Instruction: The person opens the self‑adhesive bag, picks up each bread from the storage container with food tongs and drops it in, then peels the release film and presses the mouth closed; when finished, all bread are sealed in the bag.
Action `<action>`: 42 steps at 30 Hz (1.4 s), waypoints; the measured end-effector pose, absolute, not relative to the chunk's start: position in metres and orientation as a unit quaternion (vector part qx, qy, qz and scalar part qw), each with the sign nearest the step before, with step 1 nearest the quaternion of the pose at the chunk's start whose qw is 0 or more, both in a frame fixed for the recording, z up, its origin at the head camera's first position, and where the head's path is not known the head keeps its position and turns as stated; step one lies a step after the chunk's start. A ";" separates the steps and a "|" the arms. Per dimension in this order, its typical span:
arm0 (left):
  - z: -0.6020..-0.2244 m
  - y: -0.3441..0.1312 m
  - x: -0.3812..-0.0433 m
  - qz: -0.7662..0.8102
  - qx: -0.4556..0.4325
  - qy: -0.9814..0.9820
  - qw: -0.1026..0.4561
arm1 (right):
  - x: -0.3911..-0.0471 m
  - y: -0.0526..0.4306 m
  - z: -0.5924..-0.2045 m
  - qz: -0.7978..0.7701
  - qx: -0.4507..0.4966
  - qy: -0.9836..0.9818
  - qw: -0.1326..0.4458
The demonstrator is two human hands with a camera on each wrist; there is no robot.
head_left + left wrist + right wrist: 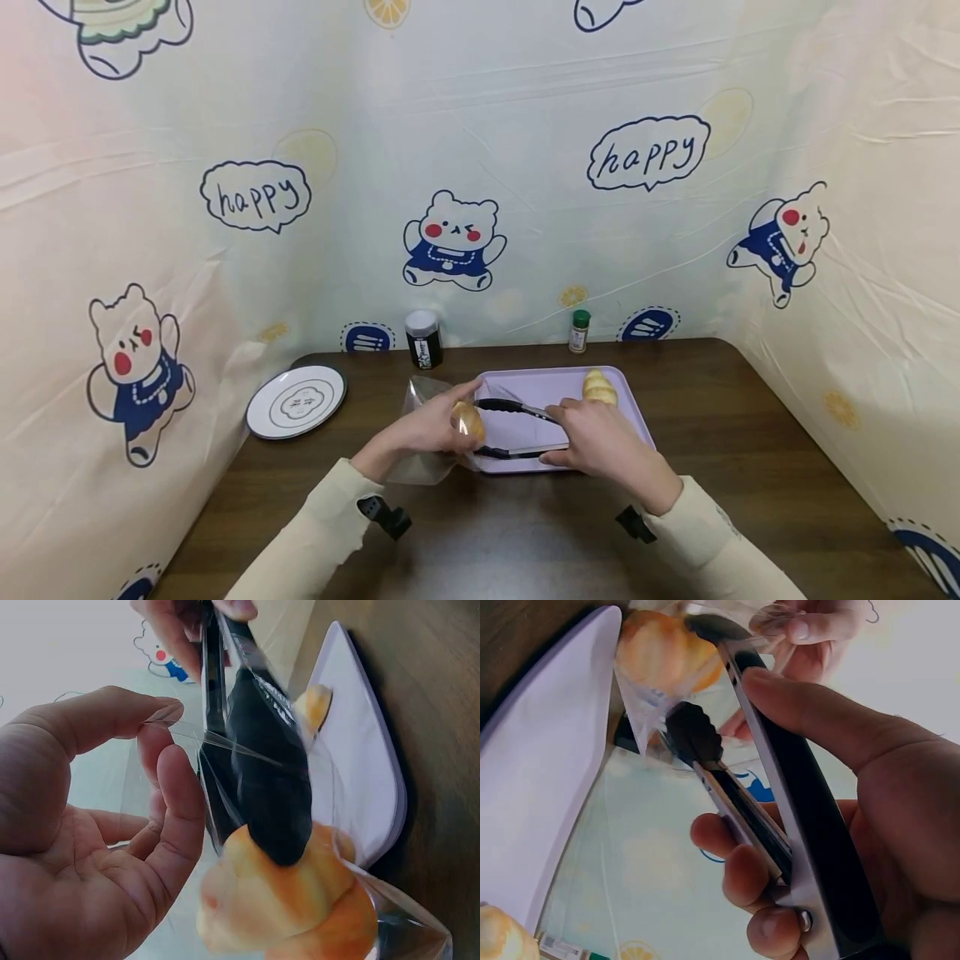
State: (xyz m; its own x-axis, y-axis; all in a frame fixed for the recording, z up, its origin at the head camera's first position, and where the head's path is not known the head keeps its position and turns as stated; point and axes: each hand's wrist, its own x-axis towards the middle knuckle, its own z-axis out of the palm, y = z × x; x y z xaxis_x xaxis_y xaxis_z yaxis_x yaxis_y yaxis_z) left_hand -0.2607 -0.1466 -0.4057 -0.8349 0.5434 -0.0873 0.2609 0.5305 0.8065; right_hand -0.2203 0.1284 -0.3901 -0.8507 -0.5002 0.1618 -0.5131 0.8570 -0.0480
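My left hand (429, 427) pinches the rim of a clear plastic bag (420, 471) between thumb and finger. Inside the bag lie golden bread rolls (255, 900), low in the left wrist view. My right hand (603, 442) grips metal tongs (784, 795) with black handles and black scalloped tips. The tongs' arms are spread, and their tips reach into the bag's mouth; one tip overlaps the bread in the left wrist view. A pale ridged bread roll (598, 388) sits on the lilac tray (525, 433), just beyond my right hand.
A white plate (296, 402) with a dark rim is at the left of the brown table (510, 533). At the back stand a dark jar (424, 342) with a pale lid and a small green-capped shaker (579, 332). Patterned cloth (525, 167) surrounds the table.
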 end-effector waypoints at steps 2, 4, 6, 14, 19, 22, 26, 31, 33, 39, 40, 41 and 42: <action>-0.405 -0.149 -0.261 0.429 0.234 0.856 0.172 | -0.219 0.129 -0.388 0.044 0.263 -0.962 0.067; -0.404 -0.150 -0.262 0.436 0.230 0.851 0.181 | -0.217 0.130 -0.387 0.043 0.265 -0.961 0.066; -0.404 -0.151 -0.262 0.438 0.225 0.851 0.182 | -0.216 0.130 -0.386 0.036 0.274 -0.959 0.069; -0.403 -0.155 -0.265 0.423 0.235 0.859 0.164 | -0.218 0.134 -0.389 0.027 0.303 -0.949 0.088; -0.403 -0.153 -0.266 0.411 0.245 0.863 0.163 | -0.218 0.135 -0.391 0.007 0.329 -0.936 0.126; -0.404 -0.149 -0.265 0.405 0.256 0.862 0.165 | -0.218 0.134 -0.389 0.000 0.336 -0.932 0.139; -0.408 -0.142 -0.263 0.385 0.272 0.865 0.172 | -0.218 0.131 -0.388 0.004 0.330 -0.935 0.127; -0.409 -0.134 -0.258 0.349 0.254 0.888 0.158 | -0.219 0.126 -0.387 0.007 0.318 -0.942 0.109; -0.409 -0.133 -0.257 0.345 0.245 0.892 0.156 | -0.219 0.126 -0.387 0.009 0.316 -0.943 0.104; -0.410 -0.130 -0.255 0.358 0.255 0.885 0.153 | -0.220 0.125 -0.389 0.012 0.320 -0.941 0.109; -0.410 -0.130 -0.255 0.364 0.257 0.881 0.157 | -0.220 0.125 -0.389 0.009 0.321 -0.940 0.112; -0.410 -0.129 -0.255 0.367 0.259 0.879 0.161 | -0.221 0.125 -0.390 0.007 0.322 -0.940 0.116; -0.410 -0.129 -0.255 0.372 0.258 0.876 0.165 | -0.221 0.126 -0.390 0.005 0.322 -0.939 0.120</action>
State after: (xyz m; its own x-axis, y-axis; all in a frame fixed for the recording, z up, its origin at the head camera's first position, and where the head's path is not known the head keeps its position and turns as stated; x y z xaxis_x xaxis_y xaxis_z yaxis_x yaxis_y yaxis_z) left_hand -0.2547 -0.1293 -0.4102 -0.8121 0.5753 -0.0973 0.3301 0.5905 0.7364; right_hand -0.2210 0.1255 -0.3905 -0.7634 -0.6043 0.2281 -0.6065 0.7921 0.0686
